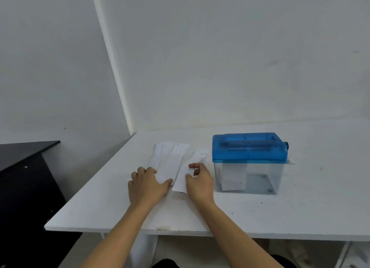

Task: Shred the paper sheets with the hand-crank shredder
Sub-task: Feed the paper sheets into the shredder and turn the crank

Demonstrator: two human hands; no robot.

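Note:
A hand-crank shredder (249, 161) with a blue lid and a clear bin stands on the white table (260, 213), its crank stub at the right end; some shreds lie in the bin. A fanned stack of long white paper strips (170, 159) lies left of it. My left hand (148, 185) presses flat on the near end of the stack. One separate strip (197, 157) lies between the stack and the shredder, and my right hand (198, 183) pinches its near part with curled fingers and thumb.
A dark cabinet (26, 177) stands lower, left of the table. White walls meet in a corner behind the table. The table's front edge runs just below my forearms.

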